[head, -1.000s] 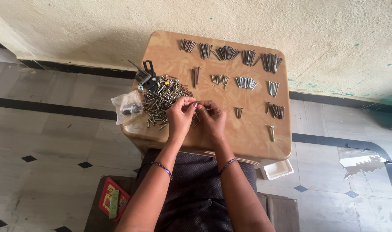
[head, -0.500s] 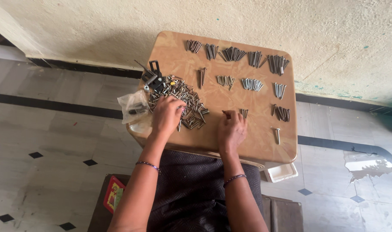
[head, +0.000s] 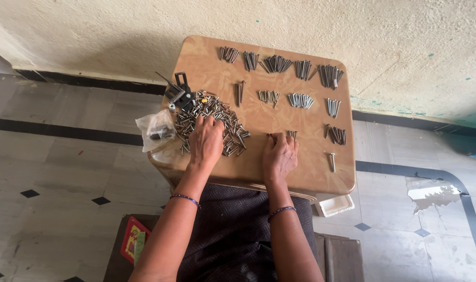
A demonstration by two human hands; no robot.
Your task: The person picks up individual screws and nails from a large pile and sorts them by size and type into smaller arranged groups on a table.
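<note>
A table point(head: 300, 177) stands against the wall point(head: 248, 21). On its left part lies a loose pile of screws point(head: 209, 117), with a clamp point(head: 178, 94) at the pile's far left edge and a bag point(head: 155, 129) hanging over the table's left rim. The left hand point(head: 205, 143) rests on the pile; the right hand point(head: 280, 156) lies right of it, fingertips touching a small bunch point(head: 291, 134). Sorted bunches lie in rows point(head: 280, 64) across the far and right parts. One screw point(head: 332, 162) lies alone at right. A tub point(head: 334, 205) sits below the table's near right corner.

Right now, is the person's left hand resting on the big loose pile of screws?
Yes, the left hand lies flat on the loose pile of screws, while the right hand rests beside a small sorted group.
</note>
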